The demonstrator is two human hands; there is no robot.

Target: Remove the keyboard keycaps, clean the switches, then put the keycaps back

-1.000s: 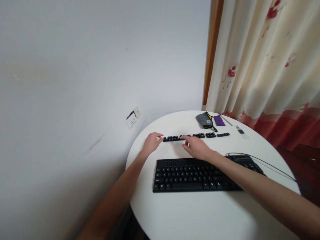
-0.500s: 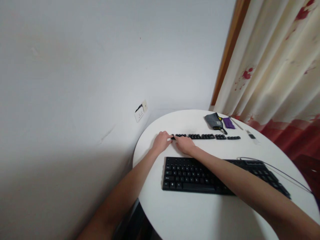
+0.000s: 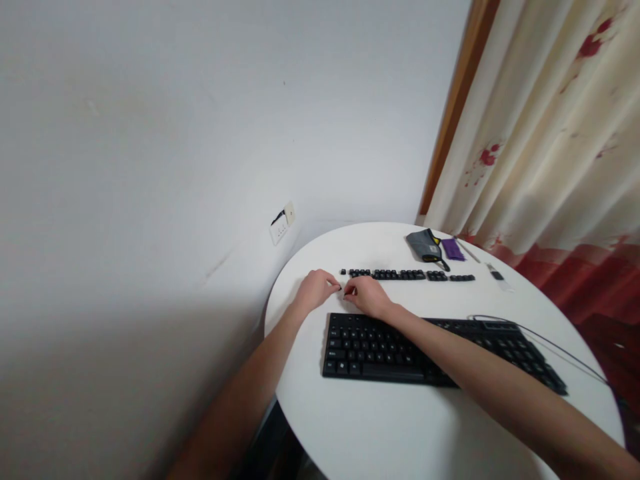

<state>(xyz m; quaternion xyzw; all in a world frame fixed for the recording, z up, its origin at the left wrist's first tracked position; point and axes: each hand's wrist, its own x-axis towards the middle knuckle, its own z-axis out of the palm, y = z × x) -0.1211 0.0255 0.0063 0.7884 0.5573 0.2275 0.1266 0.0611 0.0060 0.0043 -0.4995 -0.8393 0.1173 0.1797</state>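
Note:
My left hand (image 3: 317, 289) is closed in a pinch above the white round table (image 3: 365, 427), with a small black keycap (image 3: 341, 287) at its fingertips. Close beside it, my right hand (image 3: 366, 295) also pinches, and a tiny dark piece shows at its fingertips, probably another keycap. Behind both hands lies a row of loose black keycaps (image 3: 399, 275), in several groups, with a single one at the left end. Below my right hand and forearm rests a black keyboard (image 3: 380, 348), partly covered by the arm.
At the back right lie a grey pouch-like cloth item (image 3: 424, 245), a purple packet (image 3: 453, 249), a thin stick-like tool (image 3: 469, 249) and a small clear-and-black item (image 3: 495, 273). The keyboard's cable (image 3: 550, 349) runs right. A wall socket (image 3: 279, 230) is at left.
Both hands have drawn back from the left end of the keycap row toward the keyboard. Small dark pieces now show in their fingertips, and a single keycap stays at the row's end.

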